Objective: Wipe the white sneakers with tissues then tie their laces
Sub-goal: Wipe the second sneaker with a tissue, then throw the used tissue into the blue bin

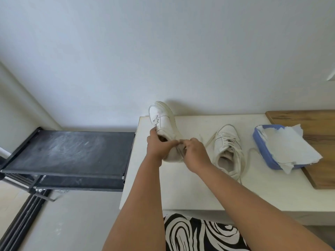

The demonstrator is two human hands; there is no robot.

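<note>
White counter (190, 192), set against the far wall. On it: 1 white sneaker (228, 151) at centre, upright, laces loose; a wooden board (308, 122) at the far right, overlapping the counter's surface, carrying a blue tissue pack (261, 142) with a torn sheet spilling out.

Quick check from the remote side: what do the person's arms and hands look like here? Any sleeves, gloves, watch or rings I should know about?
Both arms are bare right down to the bottom edge of the picture; no sleeves show. The left hand and the right hand wear no gloves, and no watch or bracelet shows on either wrist. No ring is visible, though the fingers are too small and partly hidden to be sure.
</note>
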